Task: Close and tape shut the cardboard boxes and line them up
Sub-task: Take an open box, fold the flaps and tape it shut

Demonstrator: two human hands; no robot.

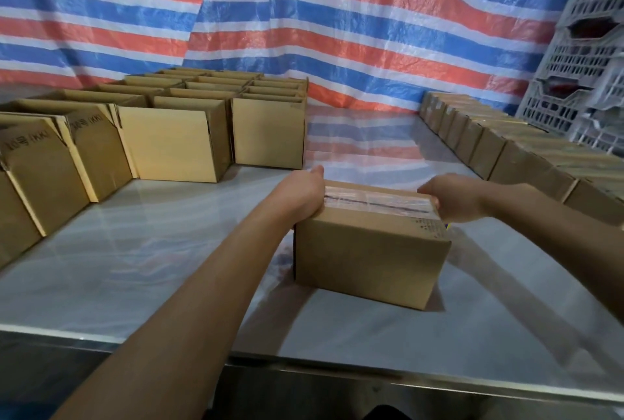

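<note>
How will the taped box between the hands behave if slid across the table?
Probably slides easily: the table looks smooth and glossy. Unlikely to tip or roll: the taped box is wider than tall, flat on its base. Likely stiff: flaps are closed under the tape strip, and left hand and right hand hold its ends without visible buckling.

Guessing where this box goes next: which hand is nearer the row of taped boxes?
Right. The right hand grips the box at its right end, toward the row of taped boxes; the left hand grips its left end, farther off.
</note>
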